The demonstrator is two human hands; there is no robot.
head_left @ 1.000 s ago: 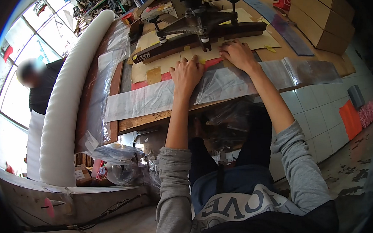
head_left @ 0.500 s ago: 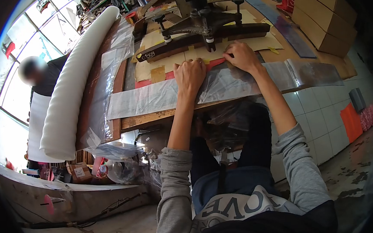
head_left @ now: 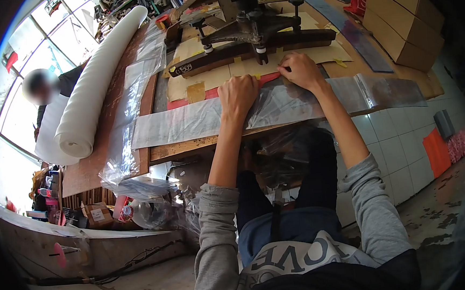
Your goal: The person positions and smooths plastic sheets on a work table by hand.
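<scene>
My left hand (head_left: 238, 95) is closed, knuckles up, on the far edge of a long clear plastic sheet (head_left: 182, 118) that lies along the near side of the worktable. To its right, my right hand (head_left: 300, 71) pinches the same edge between thumb and fingers. A red strip (head_left: 269, 79) shows between my hands, beneath the edge of a cream board (head_left: 214, 82). Just beyond my hands stands the press machine (head_left: 257, 33), its long dark bar (head_left: 205, 64) above the board. My fingertips are partly hidden.
A big white roll (head_left: 97, 95) lies on the left over a brown board (head_left: 83, 174), with a person (head_left: 66, 84) behind it. Cardboard boxes (head_left: 403, 20) stand at the back right. Another plastic strip (head_left: 348, 32) lies on the table's right side.
The white roll's near end has shifted up and back, baring more of the brown board. The person behind it has moved slightly. My hands stay almost where they were.
</scene>
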